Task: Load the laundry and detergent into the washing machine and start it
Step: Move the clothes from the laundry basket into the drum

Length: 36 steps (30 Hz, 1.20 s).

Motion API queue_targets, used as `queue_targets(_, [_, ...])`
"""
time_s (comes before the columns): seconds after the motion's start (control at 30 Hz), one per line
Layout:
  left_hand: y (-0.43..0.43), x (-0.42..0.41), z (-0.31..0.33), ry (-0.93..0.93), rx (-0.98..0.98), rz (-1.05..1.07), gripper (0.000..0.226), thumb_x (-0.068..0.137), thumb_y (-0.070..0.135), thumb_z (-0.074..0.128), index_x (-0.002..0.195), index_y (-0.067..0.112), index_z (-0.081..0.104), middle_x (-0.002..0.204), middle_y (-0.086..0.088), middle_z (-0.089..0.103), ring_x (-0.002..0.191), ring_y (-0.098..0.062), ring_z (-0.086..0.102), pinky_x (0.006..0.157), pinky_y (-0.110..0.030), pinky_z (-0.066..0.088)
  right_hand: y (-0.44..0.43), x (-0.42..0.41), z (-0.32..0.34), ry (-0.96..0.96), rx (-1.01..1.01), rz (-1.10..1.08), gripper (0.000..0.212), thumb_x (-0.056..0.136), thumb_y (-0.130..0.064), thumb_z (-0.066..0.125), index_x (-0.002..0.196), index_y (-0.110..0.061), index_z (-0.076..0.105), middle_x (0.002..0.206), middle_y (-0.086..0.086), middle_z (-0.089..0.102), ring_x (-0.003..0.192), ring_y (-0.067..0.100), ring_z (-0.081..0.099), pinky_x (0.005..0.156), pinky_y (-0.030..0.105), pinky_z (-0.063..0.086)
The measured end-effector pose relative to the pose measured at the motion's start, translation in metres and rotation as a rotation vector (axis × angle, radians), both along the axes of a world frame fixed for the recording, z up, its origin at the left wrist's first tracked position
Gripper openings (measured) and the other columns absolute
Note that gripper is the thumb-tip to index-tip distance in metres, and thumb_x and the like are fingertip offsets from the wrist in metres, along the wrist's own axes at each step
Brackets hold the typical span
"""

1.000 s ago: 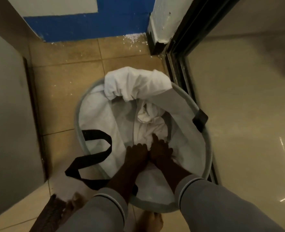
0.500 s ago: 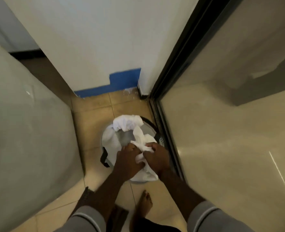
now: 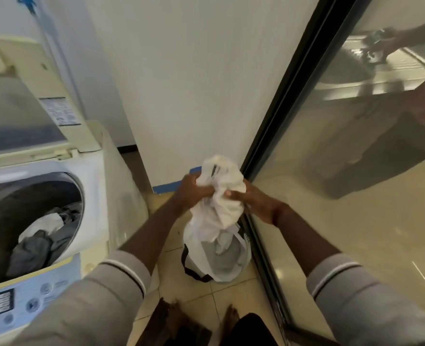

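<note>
- Crumpled white cloth garment (image 3: 220, 196): soft, light, I judge; left hand (image 3: 189, 194) and right hand (image 3: 255, 201) curl fingers into it.
- Best hold: bunched middle; white washing machine (image 3: 91, 186) at 9 o'clock.

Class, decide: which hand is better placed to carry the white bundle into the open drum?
Probably left: both hands grip the white bundle, but the left hand sits nearer the open drum; the right hand is beside the glass panel.
</note>
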<state>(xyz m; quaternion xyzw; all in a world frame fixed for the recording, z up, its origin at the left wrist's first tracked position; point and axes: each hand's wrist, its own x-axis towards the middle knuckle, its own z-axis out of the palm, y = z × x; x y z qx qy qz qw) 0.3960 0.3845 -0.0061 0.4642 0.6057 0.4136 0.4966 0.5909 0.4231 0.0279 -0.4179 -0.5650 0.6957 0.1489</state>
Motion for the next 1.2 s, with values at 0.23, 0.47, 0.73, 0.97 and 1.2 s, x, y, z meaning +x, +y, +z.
queue_targets(0.23, [0.012, -0.054, 0.152, 0.042, 0.239, 0.034, 0.035, 0.069, 0.021, 0.073, 0.101, 0.029, 0.062, 0.096, 0.013, 0.066, 0.085, 0.0, 0.061, 0.067, -0.01, 0.048, 0.024, -0.077, 0.118, 0.256, 0.18, 0.122, 0.039, 0.09, 0.001, 0.061, 0.128, -0.001, 0.055, 0.123, 0.018, 0.063, 0.115, 0.03, 0.06, 0.1, 0.044, 0.048])
queue_targets(0.47, [-0.053, -0.133, 0.216, -0.093, 0.377, 0.221, 0.046, 0.075, 0.022, 0.063, 0.12, 0.028, 0.057, 0.117, 0.0, 0.066, 0.111, -0.02, 0.06, 0.098, -0.04, 0.046, 0.027, -0.185, 0.195, 0.294, 0.425, 0.243, 0.05, 0.077, -0.015, 0.08, 0.122, -0.006, 0.061, 0.122, 0.017, 0.066, 0.117, 0.032, 0.061, 0.103, 0.054, 0.045])
queue_targets(0.73, [-0.146, -0.211, 0.249, -0.09, 0.299, 0.564, 0.029, 0.068, 0.038, 0.072, 0.092, 0.025, 0.062, 0.074, -0.004, 0.058, 0.069, -0.017, 0.054, 0.065, -0.031, 0.04, -0.039, -0.3, 0.24, 0.468, 0.453, 0.338, 0.05, 0.072, -0.014, 0.082, 0.118, -0.005, 0.065, 0.113, 0.011, 0.071, 0.107, 0.025, 0.067, 0.096, 0.042, 0.053])
queue_targets(0.97, [-0.203, -0.299, 0.271, 0.074, 0.357, 0.641, 0.021, 0.063, 0.031, 0.071, 0.065, 0.024, 0.051, 0.049, 0.005, 0.036, 0.049, -0.009, 0.029, 0.05, -0.026, 0.02, -0.095, -0.394, 0.246, 0.545, 0.441, 0.294, 0.052, 0.071, -0.012, 0.083, 0.12, -0.01, 0.064, 0.114, 0.005, 0.071, 0.107, 0.019, 0.067, 0.097, 0.04, 0.053])
queue_targets(1.2, [-0.23, -0.38, 0.213, 0.117, 0.253, 0.465, 0.01, 0.078, 0.025, 0.065, 0.087, 0.023, 0.06, 0.063, -0.001, 0.053, 0.059, -0.015, 0.049, 0.057, -0.03, 0.044, -0.125, -0.461, 0.183, 0.453, 0.507, 0.224, 0.053, 0.066, -0.018, 0.085, 0.116, -0.011, 0.066, 0.113, 0.005, 0.071, 0.105, 0.02, 0.067, 0.093, 0.038, 0.054])
